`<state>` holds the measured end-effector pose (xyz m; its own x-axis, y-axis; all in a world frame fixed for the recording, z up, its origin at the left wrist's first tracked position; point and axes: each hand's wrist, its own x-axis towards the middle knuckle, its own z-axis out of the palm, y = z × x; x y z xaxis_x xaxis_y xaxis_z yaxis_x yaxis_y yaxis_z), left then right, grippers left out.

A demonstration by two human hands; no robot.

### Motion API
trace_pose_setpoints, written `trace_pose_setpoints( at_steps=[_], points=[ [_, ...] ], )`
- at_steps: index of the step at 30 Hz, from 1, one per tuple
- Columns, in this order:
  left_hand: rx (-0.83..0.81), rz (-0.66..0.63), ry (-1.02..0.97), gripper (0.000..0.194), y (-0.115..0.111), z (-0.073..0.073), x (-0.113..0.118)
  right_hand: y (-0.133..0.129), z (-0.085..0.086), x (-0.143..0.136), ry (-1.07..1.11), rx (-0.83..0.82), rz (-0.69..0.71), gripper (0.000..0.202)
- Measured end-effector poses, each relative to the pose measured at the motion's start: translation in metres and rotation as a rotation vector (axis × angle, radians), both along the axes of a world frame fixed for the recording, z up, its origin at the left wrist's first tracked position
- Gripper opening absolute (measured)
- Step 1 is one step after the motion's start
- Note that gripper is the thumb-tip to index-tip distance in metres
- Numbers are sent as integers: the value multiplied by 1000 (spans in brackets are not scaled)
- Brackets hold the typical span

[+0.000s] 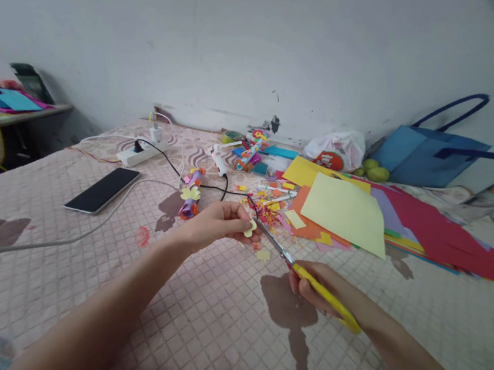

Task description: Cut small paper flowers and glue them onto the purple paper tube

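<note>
Between the thumb and fingers of my left hand (220, 223) is a small pale yellow paper flower (250, 229). My right hand (318, 285) grips a pair of scissors (315, 286) with yellow handles, and their metal blades point at the edge of the paper flower. Whether the blade tips touch the paper I cannot tell. Just below the flower a small pale yellow paper square (263, 255) lies on the quilted cover. Behind my left hand lies a purple paper roll (190, 203) decorated with paper flowers.
Colourful paper scraps (272, 209) lie beyond the scissors. Sheets of coloured paper (348, 213) are stacked to the right, near a blue bag (428, 152). A white glue gun (218, 159), a power strip (143, 154) and a phone (103, 190) with cables stand farther back.
</note>
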<state>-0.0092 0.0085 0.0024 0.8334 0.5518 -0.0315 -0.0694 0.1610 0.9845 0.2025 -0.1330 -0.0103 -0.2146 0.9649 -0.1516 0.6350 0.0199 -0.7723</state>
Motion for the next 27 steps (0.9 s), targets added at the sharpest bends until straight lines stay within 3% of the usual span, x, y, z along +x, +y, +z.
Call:
trace_pose_setpoints(
  at_steps=[19, 27],
  points=[
    [-45, -62, 25, 14, 0, 1, -2, 2, -4, 9, 132, -86, 36, 28],
    [-53, -45, 33, 15, -2, 4, -1, 0, -10, 9, 246, -222, -38, 38]
  ],
)
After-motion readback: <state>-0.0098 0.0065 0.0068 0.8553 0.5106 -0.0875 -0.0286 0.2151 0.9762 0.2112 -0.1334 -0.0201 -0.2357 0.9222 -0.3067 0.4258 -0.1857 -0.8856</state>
